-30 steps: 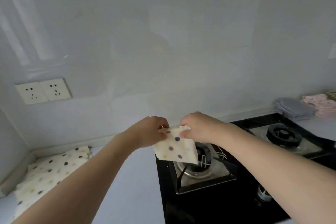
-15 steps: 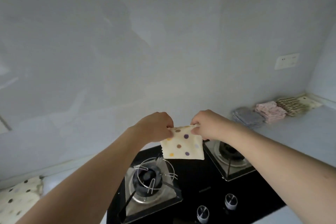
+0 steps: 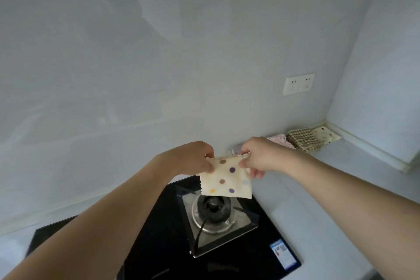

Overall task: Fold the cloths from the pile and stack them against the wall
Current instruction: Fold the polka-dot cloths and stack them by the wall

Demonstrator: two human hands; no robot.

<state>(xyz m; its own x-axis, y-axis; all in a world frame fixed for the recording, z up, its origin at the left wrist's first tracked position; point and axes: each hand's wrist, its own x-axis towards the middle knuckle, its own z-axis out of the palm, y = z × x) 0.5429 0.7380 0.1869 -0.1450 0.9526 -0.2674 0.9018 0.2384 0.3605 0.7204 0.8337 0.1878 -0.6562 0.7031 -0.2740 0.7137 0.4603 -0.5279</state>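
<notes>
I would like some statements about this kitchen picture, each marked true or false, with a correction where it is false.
1. Both hands hold the polka-dot cloth by its upper edge. True: left hand, right hand.
2. The cloth lies flat on the counter. False: it hangs in the air above the burner.
3. Folded cloths sit by the wall at the right. True.
4. A pot stands on the burner. False: the burner is bare.
5. The wall socket is left of the hands. False: it is up and to the right.
</notes>
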